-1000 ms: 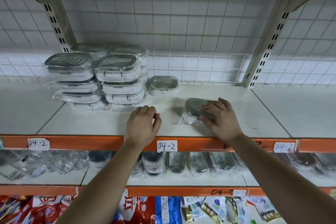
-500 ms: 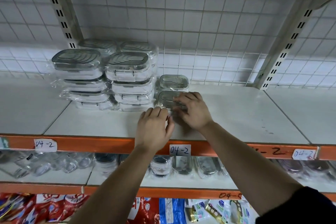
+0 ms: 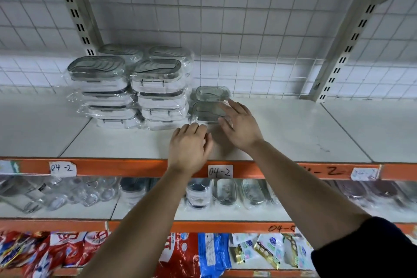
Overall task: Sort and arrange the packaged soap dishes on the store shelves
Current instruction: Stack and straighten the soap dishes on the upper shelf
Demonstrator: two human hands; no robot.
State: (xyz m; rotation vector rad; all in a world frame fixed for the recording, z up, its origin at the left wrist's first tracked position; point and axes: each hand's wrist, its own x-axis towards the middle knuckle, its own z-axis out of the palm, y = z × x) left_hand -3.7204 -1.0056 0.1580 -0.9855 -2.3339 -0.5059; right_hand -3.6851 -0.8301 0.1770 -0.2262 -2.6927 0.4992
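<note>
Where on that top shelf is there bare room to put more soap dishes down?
Bare shelf lies right of the right hand, out to the slotted upright, and left of the tall stacks. It is crowded where the two small dishes sit beside the stacks.

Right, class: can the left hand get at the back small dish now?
Probably only by reaching over: the front dish, partly under the right hand, sits between left hand and back dish.
</note>
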